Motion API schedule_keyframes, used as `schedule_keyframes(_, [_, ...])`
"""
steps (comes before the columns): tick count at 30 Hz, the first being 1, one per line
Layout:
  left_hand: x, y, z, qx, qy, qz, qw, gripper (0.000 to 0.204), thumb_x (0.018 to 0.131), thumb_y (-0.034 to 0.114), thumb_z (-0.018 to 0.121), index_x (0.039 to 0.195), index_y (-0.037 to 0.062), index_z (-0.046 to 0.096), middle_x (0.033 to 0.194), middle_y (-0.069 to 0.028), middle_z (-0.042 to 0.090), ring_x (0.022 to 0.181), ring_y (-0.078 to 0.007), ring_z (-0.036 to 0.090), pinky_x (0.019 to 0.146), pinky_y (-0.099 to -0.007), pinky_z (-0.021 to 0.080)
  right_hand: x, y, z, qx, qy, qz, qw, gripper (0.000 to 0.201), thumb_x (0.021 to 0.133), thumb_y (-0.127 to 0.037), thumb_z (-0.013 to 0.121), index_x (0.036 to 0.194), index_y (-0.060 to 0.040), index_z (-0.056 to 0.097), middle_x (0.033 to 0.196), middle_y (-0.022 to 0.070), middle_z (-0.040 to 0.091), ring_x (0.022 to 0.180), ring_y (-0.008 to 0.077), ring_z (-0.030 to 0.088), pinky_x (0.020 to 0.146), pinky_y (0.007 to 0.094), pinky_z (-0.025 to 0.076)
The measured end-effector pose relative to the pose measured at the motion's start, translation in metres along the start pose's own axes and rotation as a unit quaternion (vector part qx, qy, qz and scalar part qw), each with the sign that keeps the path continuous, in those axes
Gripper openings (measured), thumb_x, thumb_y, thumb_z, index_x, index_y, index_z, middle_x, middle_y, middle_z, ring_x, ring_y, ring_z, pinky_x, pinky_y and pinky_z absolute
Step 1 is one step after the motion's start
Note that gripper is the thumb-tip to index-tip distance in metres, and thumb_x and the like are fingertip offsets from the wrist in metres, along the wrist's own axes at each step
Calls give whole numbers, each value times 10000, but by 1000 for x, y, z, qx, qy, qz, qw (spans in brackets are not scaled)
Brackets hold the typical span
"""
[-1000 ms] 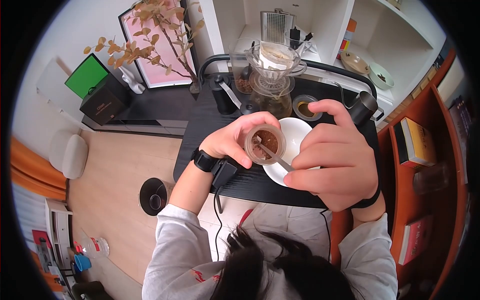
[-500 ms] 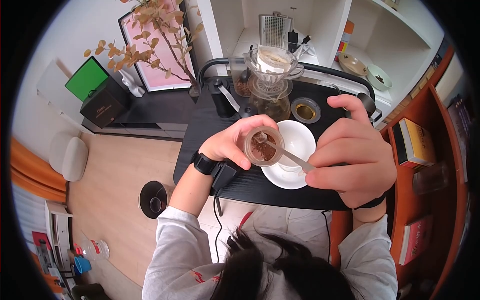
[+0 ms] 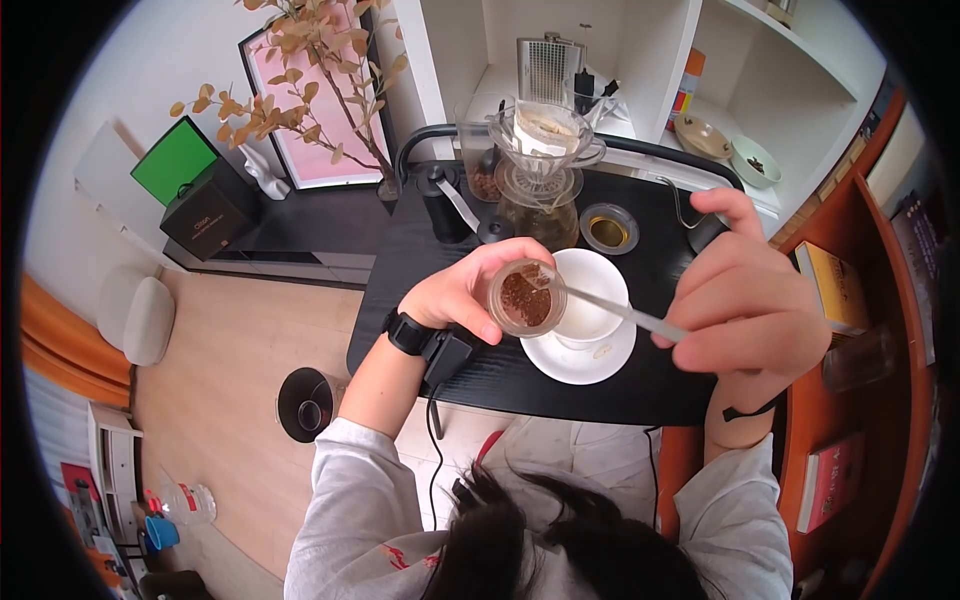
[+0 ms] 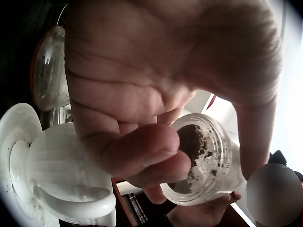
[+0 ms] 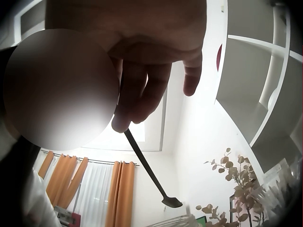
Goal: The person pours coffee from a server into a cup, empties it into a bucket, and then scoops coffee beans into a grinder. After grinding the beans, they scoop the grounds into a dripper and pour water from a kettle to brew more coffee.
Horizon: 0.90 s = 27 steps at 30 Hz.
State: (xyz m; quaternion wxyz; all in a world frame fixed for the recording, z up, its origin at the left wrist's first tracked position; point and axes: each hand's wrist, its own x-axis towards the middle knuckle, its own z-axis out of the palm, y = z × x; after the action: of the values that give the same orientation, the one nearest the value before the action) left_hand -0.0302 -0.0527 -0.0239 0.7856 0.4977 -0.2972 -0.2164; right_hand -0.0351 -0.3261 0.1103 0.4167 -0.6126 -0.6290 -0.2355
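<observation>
A tall branch with dried tan leaves (image 3: pixel 300 95) stands in front of a black-framed pink picture (image 3: pixel 320 130). Beside them, on a low dark cabinet (image 3: pixel 300 238), are a white curved figurine (image 3: pixel 263 174) and a black box (image 3: pixel 212 212), a bright green panel (image 3: pixel 174 158) upright behind it. A round black bin (image 3: pixel 306 405) stands on the pale wood floor (image 3: pixel 220 350). White shelving (image 3: pixel 640 45) holds a silver flask (image 3: pixel 549 68), a beige bowl (image 3: pixel 703 138) and a pale green bowl (image 3: pixel 755 162) with dark bits inside. A reddish-brown bookcase (image 3: pixel 872 400) holds a yellow-and-black book (image 3: pixel 833 285). Orange curtains (image 5: pixel 120 194) flank sheer white ones (image 5: pixel 97 189).
</observation>
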Motion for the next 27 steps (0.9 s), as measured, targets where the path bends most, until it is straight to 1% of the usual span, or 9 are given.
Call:
schedule_keyframes(3, [0,-1,-1,-3,-7,-2,1000,868,532,241,953,1215,10,469,1073,-192,645,1021,-262,631,885,-361,483,0,8,-10,-5,20,-16,1000,122,813,7,615,797,-111,638,725,36,650,633,179,584,984,583,362])
schedule_keyframes(6, [1,-2,-2,-1,-14,1,1000,852,542,243,950,1208,11,471,1067,-192,645,1018,-259,630,882,-360,481,-4,29,-11,-16,91,-33,995,133,675,21,663,770,-56,715,721,41,659,654,195,592,942,495,414])
schedule_keyframes(7, [1,-2,-2,1,-16,2,1000,846,546,244,949,1205,11,472,1065,-192,644,1016,-258,629,881,-359,481,-4,38,-12,-28,80,-53,995,160,711,51,669,833,-41,712,743,49,666,681,200,601,948,489,411])
schedule_keyframes(13, [1,-1,-1,12,-16,5,1000,834,555,253,944,1199,9,474,1060,-183,640,1012,-259,630,874,-361,481,-6,82,-2,-96,114,-7,989,118,800,22,678,882,-56,711,797,25,689,713,183,603,939,424,411])
schedule_keyframes(16, [1,-1,-1,13,-17,3,1000,829,559,251,941,1200,6,475,1058,-180,637,1013,-261,629,872,-362,482,-9,102,7,-94,112,17,989,92,821,4,678,880,-59,710,813,11,697,728,182,602,923,384,413])
schedule_keyframes(17, [2,-1,-1,15,-18,3,1000,829,560,250,941,1201,6,476,1056,-181,636,1013,-262,629,871,-363,482,-12,107,9,-84,109,28,990,94,843,-6,672,918,-49,710,830,36,705,772,164,622,879,333,440])
schedule_keyframes(19, [1,-1,-1,18,-19,4,1000,828,560,248,941,1202,6,477,1053,-181,635,1013,-265,629,869,-364,482,-17,112,21,11,170,102,980,92,880,-23,645,956,-23,696,836,60,707,781,146,635,830,298,465])
schedule_keyframes(23, [1,-4,-4,23,-20,9,999,829,559,249,941,1203,7,479,1049,-186,634,1009,-268,630,861,-364,483,-11,112,32,161,286,230,916,137,940,-61,591,1015,31,658,830,94,700,779,117,648,735,238,499])
schedule_keyframes(27, [1,-2,-2,22,-20,5,1000,825,562,245,939,1206,11,479,1048,-190,635,1006,-269,629,859,-364,480,-18,123,28,170,307,297,888,129,942,-92,601,949,31,640,804,75,690,733,97,638,701,222,497])
